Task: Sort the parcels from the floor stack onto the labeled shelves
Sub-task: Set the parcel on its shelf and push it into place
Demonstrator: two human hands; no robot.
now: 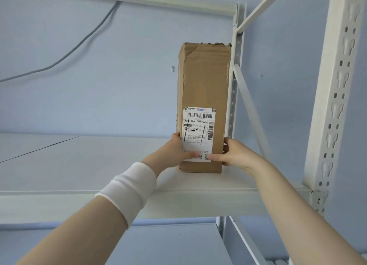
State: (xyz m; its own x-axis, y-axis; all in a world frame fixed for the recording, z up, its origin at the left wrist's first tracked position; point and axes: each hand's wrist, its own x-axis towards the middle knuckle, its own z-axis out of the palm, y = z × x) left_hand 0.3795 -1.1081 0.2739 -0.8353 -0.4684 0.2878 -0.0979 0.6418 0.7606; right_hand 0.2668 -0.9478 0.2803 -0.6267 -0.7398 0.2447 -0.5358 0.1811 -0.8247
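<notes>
A tall brown cardboard parcel [204, 82] stands upright on the white shelf [79, 165], near its right end beside the rear post. A white shipping label with barcodes and black pen marks covers its lower front. My left hand [174, 149] grips the parcel's lower left edge, thumb on the label. My right hand [232, 153] grips the lower right edge, thumb on the label's bottom corner. A white wristband wraps my left forearm.
The white slotted upright [337, 97] of the rack rises at the right, with a diagonal brace [250, 105] behind the parcel. A grey cable [79, 44] hangs on the blue wall. A lower shelf [168, 245] lies below.
</notes>
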